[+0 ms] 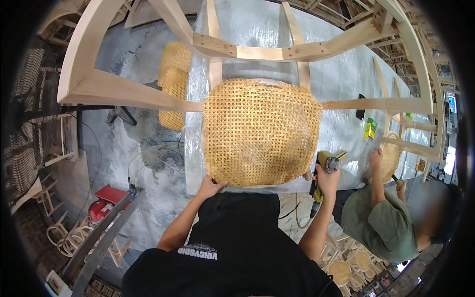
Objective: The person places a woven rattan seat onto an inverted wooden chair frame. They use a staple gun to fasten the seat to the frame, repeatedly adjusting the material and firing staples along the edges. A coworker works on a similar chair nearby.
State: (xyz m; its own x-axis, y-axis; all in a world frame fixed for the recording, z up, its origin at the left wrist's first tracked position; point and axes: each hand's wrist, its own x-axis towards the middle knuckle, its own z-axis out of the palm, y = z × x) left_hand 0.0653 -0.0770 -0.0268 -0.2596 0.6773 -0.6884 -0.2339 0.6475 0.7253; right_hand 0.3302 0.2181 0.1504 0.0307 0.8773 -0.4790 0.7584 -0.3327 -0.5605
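Note:
A woven cane chair seat [262, 133], golden yellow and set in a pale wooden chair frame [123, 91], lies in front of me on the plastic-covered table. At its near left corner, my left hand [212, 188] grips the edge, with the thumb on the cane. My right hand [327, 179] is closed around the grip of a yellow-and-black staple gun [326, 161], just beside the seat's near right edge. A dark part hangs below that hand, near a hose [298, 218]. My right fingers are partly hidden by the tool.
The table [346, 133] carries a black phone [360, 106] and a green-and-yellow small box [370, 128]. On the right a co-worker [381, 213] works at another cane seat [392, 156]. More cane seats [173, 84] stand left of the table. A red machine [106, 200] sits on the floor.

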